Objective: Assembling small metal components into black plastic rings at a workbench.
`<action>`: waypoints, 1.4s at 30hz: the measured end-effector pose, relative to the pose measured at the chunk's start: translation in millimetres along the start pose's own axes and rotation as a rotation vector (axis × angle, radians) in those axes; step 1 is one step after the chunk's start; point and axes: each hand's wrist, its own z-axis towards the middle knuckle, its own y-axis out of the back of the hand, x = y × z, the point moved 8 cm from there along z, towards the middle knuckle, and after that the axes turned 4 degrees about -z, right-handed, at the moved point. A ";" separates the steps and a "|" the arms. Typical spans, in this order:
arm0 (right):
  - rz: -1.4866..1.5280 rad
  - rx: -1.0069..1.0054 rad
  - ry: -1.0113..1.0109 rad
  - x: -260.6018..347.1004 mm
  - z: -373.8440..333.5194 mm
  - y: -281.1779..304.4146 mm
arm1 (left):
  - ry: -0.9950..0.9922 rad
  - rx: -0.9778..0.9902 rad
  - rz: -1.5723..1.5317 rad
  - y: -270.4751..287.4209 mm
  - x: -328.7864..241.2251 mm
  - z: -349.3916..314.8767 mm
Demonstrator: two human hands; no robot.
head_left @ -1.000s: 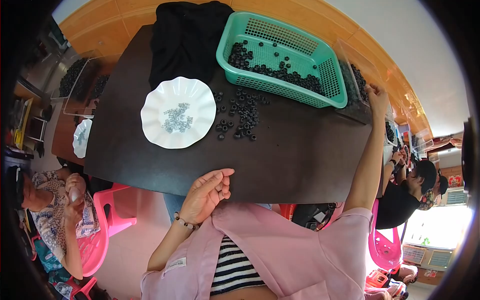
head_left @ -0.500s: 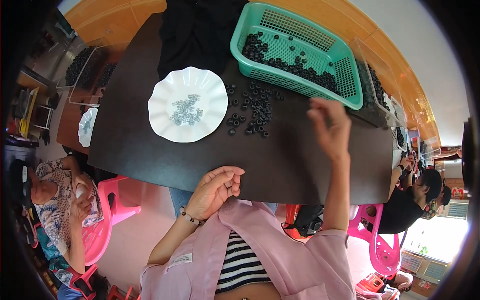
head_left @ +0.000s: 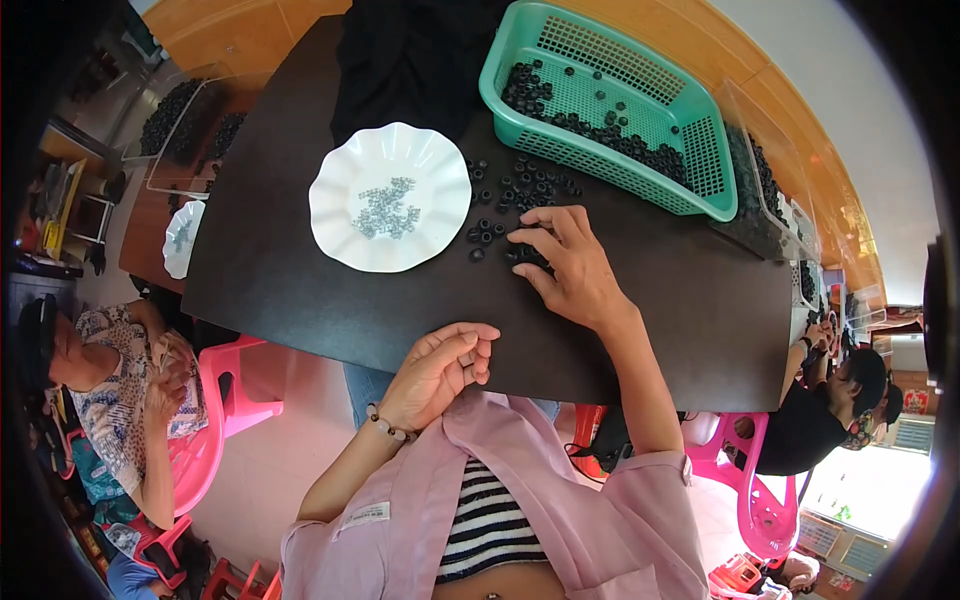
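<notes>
My right hand is over a loose pile of small round black pieces with holes, its fingers curved and apart, the tips at the pile's near edge. Whether a fingertip touches a piece is hard to see. At the table's near edge my left hand is closed, fingers curled in and thumb pressed against them; anything inside is hidden. Left of the pile stands a white wavy-rimmed plate holding many tiny clear-grey bits. Behind the pile is a green perforated basket with more black pieces inside.
Black cloth lies behind the plate on the dark table. A clear bin of black pieces stands right of the basket. People sit on pink chairs at both sides; another plate is on a table at left.
My right hand has come left and down from beside the basket to the loose black pieces. My left hand stays closed near the table edge. The whole view has shifted slightly.
</notes>
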 end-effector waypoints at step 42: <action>0.301 -0.032 0.090 75.6 -19.0 21.0 | -0.103 0.084 0.102 -14.4 -6.4 -6.0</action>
